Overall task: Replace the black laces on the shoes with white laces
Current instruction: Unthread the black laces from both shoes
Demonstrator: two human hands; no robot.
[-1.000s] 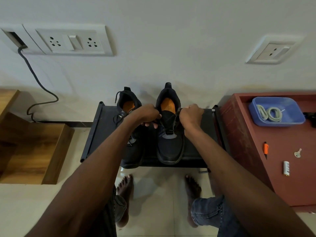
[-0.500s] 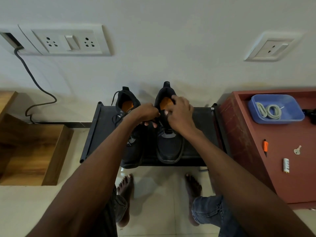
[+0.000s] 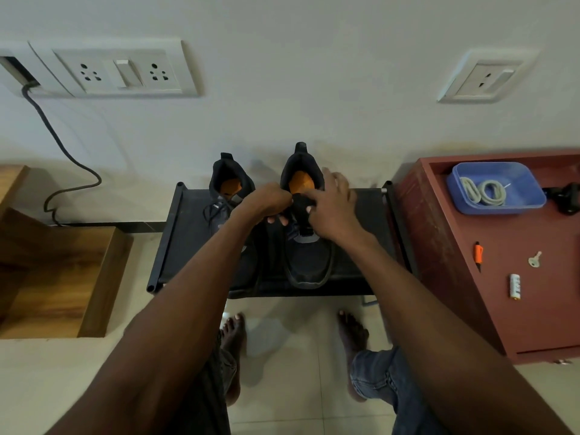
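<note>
Two black shoes with orange insoles stand on a black rack (image 3: 367,277) against the wall. The left shoe (image 3: 230,183) shows loose black laces (image 3: 215,211). My left hand (image 3: 266,202) is curled and grips the left side of the right shoe (image 3: 309,262) beside its tongue. My right hand (image 3: 332,208) lies over the same shoe's opening, with thumb and forefinger pinching the top of the tongue. Any lace on the right shoe is hidden by my hands. Coiled white laces (image 3: 483,191) lie in a blue tray (image 3: 502,171) at the right.
The tray sits on a red cabinet (image 3: 445,277) with an orange pen (image 3: 478,254), a key (image 3: 534,259), a small white cylinder (image 3: 514,286) and a black object (image 3: 568,196). Wooden steps (image 3: 62,277) stand left. My bare feet rest on the tiled floor.
My right hand has moved from the shoe's right side to over its opening and tongue, and now its fingers spread further. My left hand has stayed at the shoe's left side.
</note>
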